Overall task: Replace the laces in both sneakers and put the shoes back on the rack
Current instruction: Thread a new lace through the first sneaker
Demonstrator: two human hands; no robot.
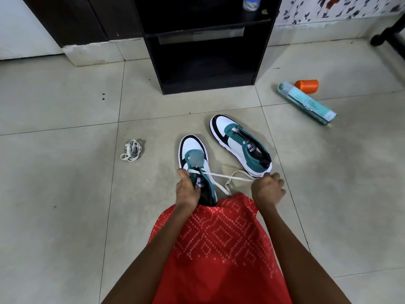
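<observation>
One black rack [208, 85] stands on the tiled floor. Two sneakers lie before it: the near sneaker [191, 148], partly laced, and the far sneaker [236, 143], unlaced, just to its right and apart from it. One teal tube [306, 104] lies well to the right. Two hands, held apart: the left hand [186, 189] grips the near sneaker's collar; the right hand [267, 189] pinches one white lace [230, 177], drawn taut from the eyelets. One lace bundle [131, 150] lies to the left. One orange cap [306, 86] sits beside the tube. One jar [252, 2] stands on the rack.
</observation>
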